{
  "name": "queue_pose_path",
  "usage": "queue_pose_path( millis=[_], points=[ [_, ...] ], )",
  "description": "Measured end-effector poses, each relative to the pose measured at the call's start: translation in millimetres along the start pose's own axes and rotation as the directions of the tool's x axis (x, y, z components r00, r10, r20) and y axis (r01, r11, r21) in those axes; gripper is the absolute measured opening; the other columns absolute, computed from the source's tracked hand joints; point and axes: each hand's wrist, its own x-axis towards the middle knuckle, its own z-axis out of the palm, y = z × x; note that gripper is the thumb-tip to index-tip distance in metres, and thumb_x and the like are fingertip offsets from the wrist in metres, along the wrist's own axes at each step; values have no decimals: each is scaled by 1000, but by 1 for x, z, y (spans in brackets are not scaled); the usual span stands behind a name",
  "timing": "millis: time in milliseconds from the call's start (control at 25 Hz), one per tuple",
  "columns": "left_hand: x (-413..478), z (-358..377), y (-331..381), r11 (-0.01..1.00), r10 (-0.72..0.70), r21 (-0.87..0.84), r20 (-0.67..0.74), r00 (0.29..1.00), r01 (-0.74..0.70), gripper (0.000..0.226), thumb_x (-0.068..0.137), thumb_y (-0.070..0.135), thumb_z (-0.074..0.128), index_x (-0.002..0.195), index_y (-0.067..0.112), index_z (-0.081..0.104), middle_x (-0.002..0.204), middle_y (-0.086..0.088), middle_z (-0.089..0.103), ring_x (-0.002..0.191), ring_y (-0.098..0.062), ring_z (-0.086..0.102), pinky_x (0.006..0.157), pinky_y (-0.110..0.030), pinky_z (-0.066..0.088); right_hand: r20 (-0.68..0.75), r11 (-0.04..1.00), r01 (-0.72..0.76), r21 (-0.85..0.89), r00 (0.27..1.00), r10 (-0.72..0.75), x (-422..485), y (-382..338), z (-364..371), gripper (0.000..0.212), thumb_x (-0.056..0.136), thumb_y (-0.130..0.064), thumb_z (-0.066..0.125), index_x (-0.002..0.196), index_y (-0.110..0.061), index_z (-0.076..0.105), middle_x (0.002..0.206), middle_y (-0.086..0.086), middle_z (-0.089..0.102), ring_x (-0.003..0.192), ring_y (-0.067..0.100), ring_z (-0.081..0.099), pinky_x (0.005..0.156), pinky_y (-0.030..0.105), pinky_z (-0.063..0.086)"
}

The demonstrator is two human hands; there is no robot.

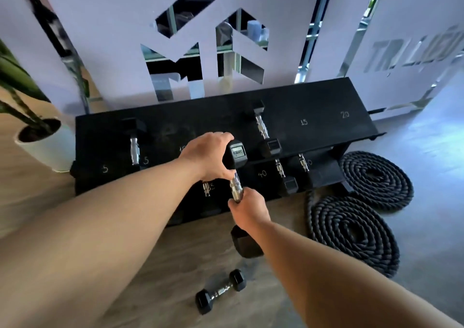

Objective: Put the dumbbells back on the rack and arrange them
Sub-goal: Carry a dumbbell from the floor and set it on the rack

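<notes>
Dumbbell (237,177) number one, a black hex-headed one with a knurled chrome handle, is held nearly upright in front of the black rack (326,116), its upper head level with the front edge of the top shelf and its lower head hanging just above the wooden floor (155,265). The left hand (211,157) cups the upper head from the side, fingers curled over it, while the right hand (247,209) is closed around the lower part of the handle. On the top shelf lie two other dumbbells: one at the left (134,141) by a chalked "5", one right of centre (263,129); chalked "15" and "20" mark the bare stretch further right. On the lower shelf, chrome handles and a black head of more dumbbells (288,177) show near a chalked "40", but the arms and the top shelf hide most of that tier, and how many sit there cannot be told. A small dumbbell (221,291) lies on the floor near the person, well apart from the rack. Coiled black battle rope (356,227) lies right of the rack, one loop touching its foot. A white plant pot (50,147) stands at the left end, its leaves cut off by the frame edge. The frosted glass wall (113,26) behind is blurred.
</notes>
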Motion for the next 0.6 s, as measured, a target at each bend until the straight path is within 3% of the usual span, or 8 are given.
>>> queue_pose_path(
  millis=[160, 280, 440, 600],
  points=[
    [10, -69, -18, 1000, -9, 5, -43, 999, 9, 73, 65, 48, 87, 126, 22, 57, 108, 6, 61, 96, -20, 60, 81, -40, 54, -33, 998, 52, -24, 998, -53, 7, -71, -15, 12, 94, -30, 67, 91, -23, 58, 76, -6, 60, 61, 9, 58, 44, 23, 37],
    [17, -103, -31, 999, -26, 31, -76, 997, 29, 80, 66, 47, 88, 134, 20, 55, 120, 1, 65, 105, -24, 62, 88, -42, 54, -25, 997, 66, -41, 997, -68, 12, -109, -20, 12, 93, -31, 67, 91, -23, 58, 77, -5, 61, 61, 11, 58, 45, 23, 37],
    [42, -122, -40, 995, -49, 81, -47, 998, 53, 90, 68, 46, 88, 144, 18, 50, 135, -5, 63, 117, -28, 61, 94, -41, 52, 11, 998, 53, 15, 999, -54, 32, -135, -24, 11, 94, -29, 67, 95, -23, 58, 79, -4, 61, 59, 10, 58, 42, 21, 36],
    [80, -126, -42, 991, -53, 122, -21, 998, 55, 87, 68, 44, 89, 142, 18, 51, 131, -6, 64, 112, -28, 62, 91, -42, 54, 31, 996, 64, 67, 997, -67, 69, -142, -32, 11, 94, -26, 67, 98, -20, 58, 79, -3, 60, 59, 10, 58, 42, 22, 37]
  ],
)
